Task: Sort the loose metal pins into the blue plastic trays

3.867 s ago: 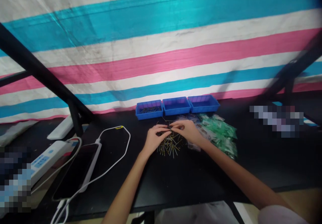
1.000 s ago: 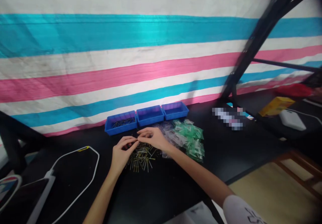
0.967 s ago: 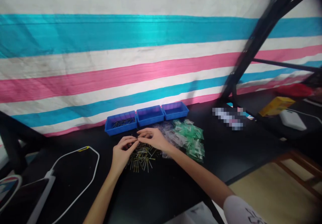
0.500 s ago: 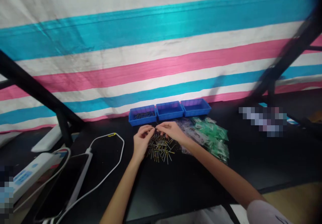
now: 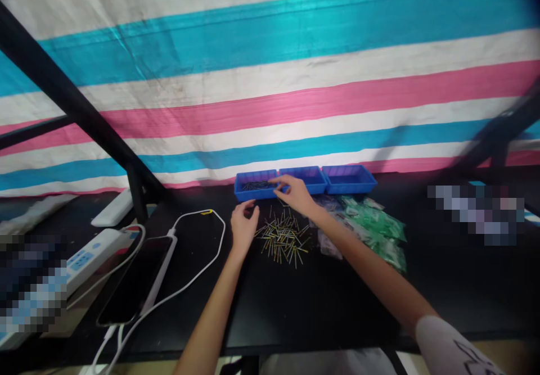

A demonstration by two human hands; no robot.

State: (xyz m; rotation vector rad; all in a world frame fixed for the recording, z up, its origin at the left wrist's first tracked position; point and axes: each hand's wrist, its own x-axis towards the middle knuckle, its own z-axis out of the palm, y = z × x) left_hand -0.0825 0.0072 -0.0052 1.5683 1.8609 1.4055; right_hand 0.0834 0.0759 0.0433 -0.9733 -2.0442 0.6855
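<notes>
A loose pile of thin metal rods point(image 5: 282, 234), some with yellowish ends, lies on the black table. At the pile's left edge is my left hand point(image 5: 244, 226), its thumb apart from the curved fingers and nothing visible between them. My right hand point(image 5: 294, 195) reaches over the pile to the right end of the left blue tray point(image 5: 253, 196). Its thumb and forefinger are slightly apart at the tray's rim, and I see nothing held there. Dark thin pieces point(image 5: 255, 185) lie inside that tray.
A middle blue tray point(image 5: 310, 186) and a right blue tray point(image 5: 350, 188) continue the row. Green and clear plastic packets point(image 5: 375, 229) lie right of the pile. On the left are a phone point(image 5: 137, 279), a white cable point(image 5: 192, 279) and a power strip point(image 5: 86, 260).
The two hands were together at the fingertips above the pile. My right hand has moved forward to the left tray, and my left hand has come apart from it. The view has shifted left.
</notes>
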